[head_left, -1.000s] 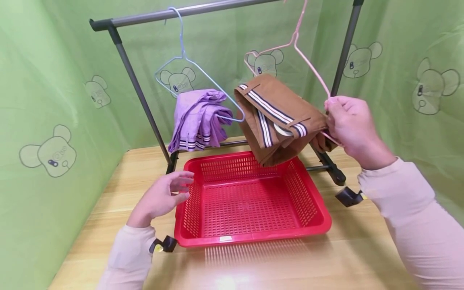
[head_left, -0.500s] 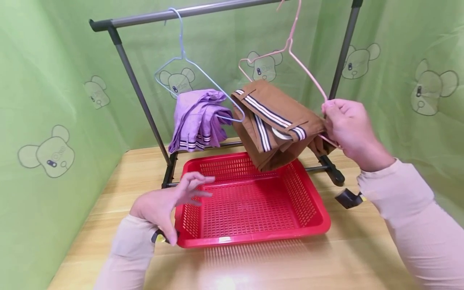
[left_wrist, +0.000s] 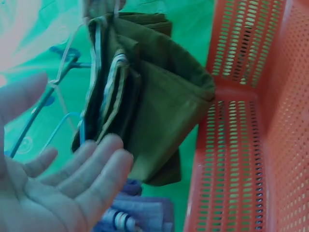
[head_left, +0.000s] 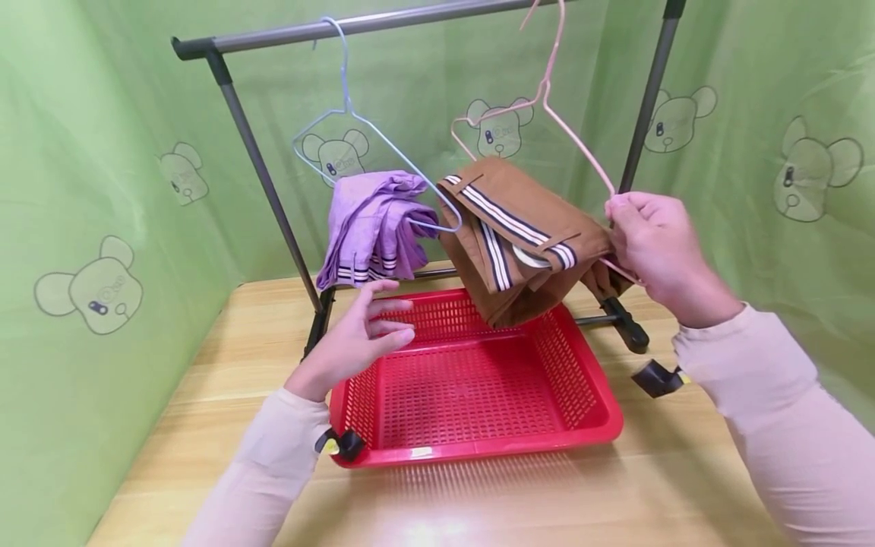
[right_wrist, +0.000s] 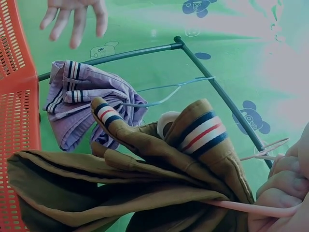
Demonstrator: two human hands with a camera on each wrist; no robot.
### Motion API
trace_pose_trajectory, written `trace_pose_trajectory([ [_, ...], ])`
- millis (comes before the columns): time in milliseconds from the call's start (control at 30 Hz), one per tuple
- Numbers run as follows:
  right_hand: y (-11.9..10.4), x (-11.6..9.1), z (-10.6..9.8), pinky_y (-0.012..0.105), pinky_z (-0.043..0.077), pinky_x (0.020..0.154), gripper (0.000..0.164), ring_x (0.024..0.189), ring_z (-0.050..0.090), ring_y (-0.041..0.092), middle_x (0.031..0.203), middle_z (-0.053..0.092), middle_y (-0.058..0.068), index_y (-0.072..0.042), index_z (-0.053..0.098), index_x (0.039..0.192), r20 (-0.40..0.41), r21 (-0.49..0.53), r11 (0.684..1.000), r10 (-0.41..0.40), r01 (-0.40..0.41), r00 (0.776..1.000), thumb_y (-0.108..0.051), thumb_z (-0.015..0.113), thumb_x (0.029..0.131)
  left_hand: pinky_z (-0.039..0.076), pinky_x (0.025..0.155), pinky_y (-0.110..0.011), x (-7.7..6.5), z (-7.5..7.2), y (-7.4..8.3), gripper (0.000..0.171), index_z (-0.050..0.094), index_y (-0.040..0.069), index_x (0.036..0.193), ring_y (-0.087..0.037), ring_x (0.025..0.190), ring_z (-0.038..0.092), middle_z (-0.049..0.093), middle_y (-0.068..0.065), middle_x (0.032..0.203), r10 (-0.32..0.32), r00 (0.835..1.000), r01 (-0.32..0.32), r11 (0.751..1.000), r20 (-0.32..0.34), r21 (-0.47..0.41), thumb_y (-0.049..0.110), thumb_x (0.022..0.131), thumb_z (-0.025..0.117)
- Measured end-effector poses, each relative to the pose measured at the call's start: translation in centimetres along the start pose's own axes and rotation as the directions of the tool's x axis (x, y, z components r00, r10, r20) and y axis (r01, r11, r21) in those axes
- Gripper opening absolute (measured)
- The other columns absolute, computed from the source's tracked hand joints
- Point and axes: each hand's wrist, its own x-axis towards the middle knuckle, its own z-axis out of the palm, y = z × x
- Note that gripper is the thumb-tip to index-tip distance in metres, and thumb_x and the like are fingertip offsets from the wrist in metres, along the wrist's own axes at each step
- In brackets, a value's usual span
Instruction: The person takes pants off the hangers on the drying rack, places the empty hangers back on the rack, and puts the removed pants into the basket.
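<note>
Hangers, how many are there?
2: the blue hanger hooked over the bar, with purple cloth on it, and the pink hanger gripped by the right hand, with brown cloth on it.

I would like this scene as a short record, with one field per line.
Right hand: grips the thin pink wire hanger at one corner
Pink hanger carries: folded brown cloth garment with striped trim
Left hand: fingers extended, holding nothing
Thin blue wire hanger: hooked on the grey metal rail
Blue hanger carries: folded purple cloth garment with striped edges
Below: red perforated plastic basket on the wood-patterned table
</note>
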Motion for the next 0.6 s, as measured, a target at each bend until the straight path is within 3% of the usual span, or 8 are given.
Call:
trace_pose_trajectory([
  [167,-0.1,0.0,0.1,0.030,0.013,0.034,0.028,0.038,0.029,0.009,0.049,0.037,-0.002,0.000,0.058,0.081,0.001,-0.003,1.000,0.006,-0.006,1.000,-0.014,0.047,0.103,0.051,0.092,-0.042,1.5,0.7,0.2,0.070,0.024,0.016,0.147,-0.031,0.114,0.059,0.050,-0.013,0.138,-0.114,0.993,0.115,0.993,-0.024,0.009,0.012,0.092,0.068],
  [400,0.0,-0.1,0.3,0.030,0.012,0.034,0.028,0.037,0.029,0.009,0.049,0.038,-0.003,0.000,0.059,0.080,0.001,0.005,1.000,0.007,-0.007,1.000,-0.013,0.047,0.103,0.051,0.092,-0.046,4.0,1.1,0.3,0.059,0.027,0.005,0.143,-0.038,0.116,0.056,0.051,-0.021,0.135,-0.095,0.990,0.082,0.990,-0.105,-0.117,0.005,0.094,0.062],
  [600,0.3,-0.2,0.2,0.031,0.010,0.034,0.027,0.037,0.029,0.008,0.049,0.037,-0.003,0.001,0.059,0.081,0.020,0.030,1.000,-0.003,0.002,1.000,-0.011,0.047,0.103,0.051,0.092,-0.041,5.7,2.4,0.0,0.061,0.029,0.010,0.144,-0.031,0.108,0.062,0.053,-0.016,0.134,-0.238,0.966,0.228,0.969,-0.100,-0.096,0.017,0.095,0.064],
])
